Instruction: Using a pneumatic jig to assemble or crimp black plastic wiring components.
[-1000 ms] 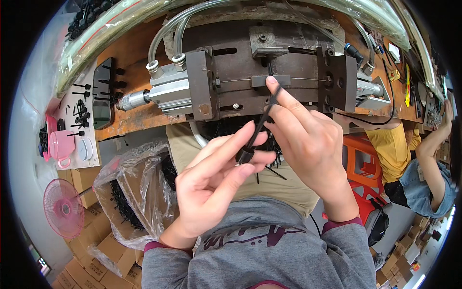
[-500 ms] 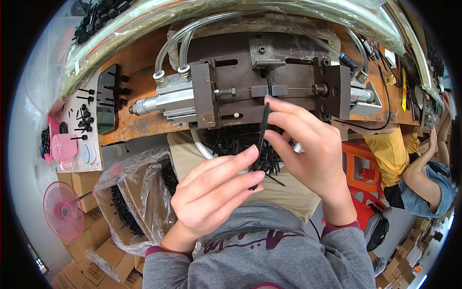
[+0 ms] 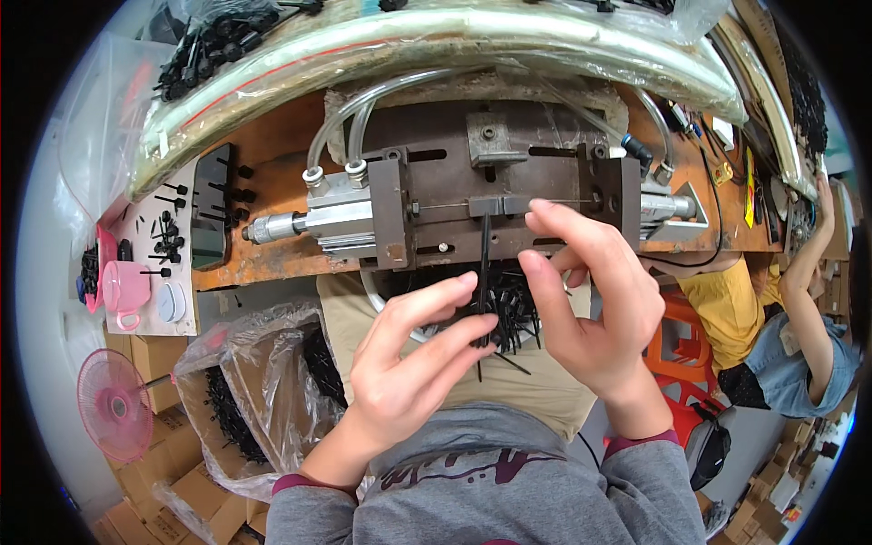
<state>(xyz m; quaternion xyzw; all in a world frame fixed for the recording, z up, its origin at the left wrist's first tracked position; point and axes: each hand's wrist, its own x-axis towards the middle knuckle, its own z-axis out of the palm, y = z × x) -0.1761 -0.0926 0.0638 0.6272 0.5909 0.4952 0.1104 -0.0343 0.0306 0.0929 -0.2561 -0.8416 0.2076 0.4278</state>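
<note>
A slim black rod (image 3: 485, 263) stands lengthwise in front of me, its far end at the small grey jaws (image 3: 516, 207) of a metal bench fixture. I cannot tell whether the jaws grip it. My left hand (image 3: 400, 350) is closed at the near part of the rod, fingertips against its left side; the thumb is hidden. To the right of the rod, my right hand (image 3: 604, 304) is open, thumb and fingers apart, with nothing in it. Under both hands, a heap of black rod-like parts (image 3: 518, 313) lies over my lap.
Silver air cylinders (image 3: 341, 222) with clear hoses flank the fixture. At left are a dark phone-like slab (image 3: 213, 209), a pink cup (image 3: 125, 283), a pink fan (image 3: 118, 404) and a plastic-lined box (image 3: 263, 381) of black parts. A co-worker (image 3: 799, 354) sits at right.
My right hand has let go of the rod and opened, moving right. The rod has swung more upright, and the black piece behind the jaws is gone from sight. The view has shifted slightly.
</note>
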